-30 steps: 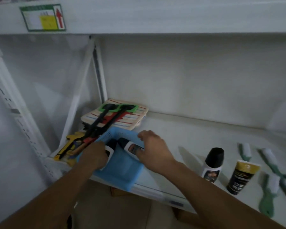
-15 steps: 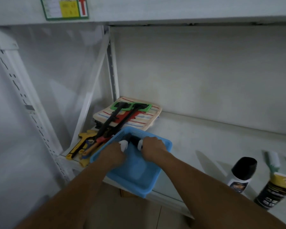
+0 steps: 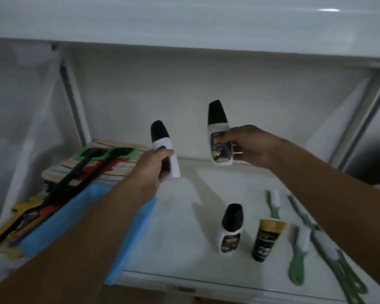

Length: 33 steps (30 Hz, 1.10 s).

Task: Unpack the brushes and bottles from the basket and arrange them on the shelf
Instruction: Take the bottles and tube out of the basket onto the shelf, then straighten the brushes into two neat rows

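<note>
My left hand grips a white bottle with a black cap, held upright above the shelf. My right hand holds a second white bottle with a black cap, label facing me, higher and further back. The blue basket lies at the shelf's front left, mostly hidden under my left forearm. On the white shelf stand another black-capped bottle and a black and gold tube. Several green brushes with white bristles lie to their right.
A stack of striped cloths with black-handled green tools sits at the back left, behind the basket. Yellow and orange tools lie at the far left. A shelf board runs overhead, and slanted metal braces frame both sides.
Both hands have lifted out of the basket, each holding a bottle, and moved right and up over the shelf. The view has swung to the right.
</note>
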Each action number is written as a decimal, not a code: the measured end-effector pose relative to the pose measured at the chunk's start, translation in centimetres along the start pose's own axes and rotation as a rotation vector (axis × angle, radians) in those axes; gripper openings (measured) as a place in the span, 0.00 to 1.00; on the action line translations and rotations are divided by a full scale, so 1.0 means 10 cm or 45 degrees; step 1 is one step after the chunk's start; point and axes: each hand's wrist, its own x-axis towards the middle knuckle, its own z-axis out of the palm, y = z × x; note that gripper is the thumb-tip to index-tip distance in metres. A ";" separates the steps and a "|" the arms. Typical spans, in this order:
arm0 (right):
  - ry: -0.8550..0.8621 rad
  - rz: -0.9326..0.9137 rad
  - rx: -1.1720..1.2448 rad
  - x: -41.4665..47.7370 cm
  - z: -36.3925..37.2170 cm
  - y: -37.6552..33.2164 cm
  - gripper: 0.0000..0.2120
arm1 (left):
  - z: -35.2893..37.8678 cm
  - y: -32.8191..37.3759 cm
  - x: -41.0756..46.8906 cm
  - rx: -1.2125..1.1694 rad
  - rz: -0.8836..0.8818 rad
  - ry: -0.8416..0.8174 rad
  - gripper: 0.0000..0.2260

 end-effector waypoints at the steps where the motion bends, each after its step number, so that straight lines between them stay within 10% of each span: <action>1: 0.080 -0.024 -0.119 0.01 -0.23 0.07 0.15 | 0.13 -0.10 0.03 0.095 0.039 -0.014 0.04; 10: 0.285 -0.010 -0.313 0.14 -0.98 1.40 0.18 | 0.65 -1.14 0.29 0.670 0.232 -0.205 0.08; 24: 0.335 -0.062 -0.406 0.07 -1.06 1.79 0.24 | 0.53 -1.33 0.30 0.686 0.088 -0.136 0.25; 29: 0.661 -0.190 -0.272 -0.59 -1.73 1.65 0.15 | 0.42 -0.95 -0.31 0.794 0.665 0.441 0.16; 33: 0.820 -0.123 -0.474 -1.16 -2.24 1.75 0.11 | 0.73 -0.79 -1.31 0.612 1.138 0.161 0.05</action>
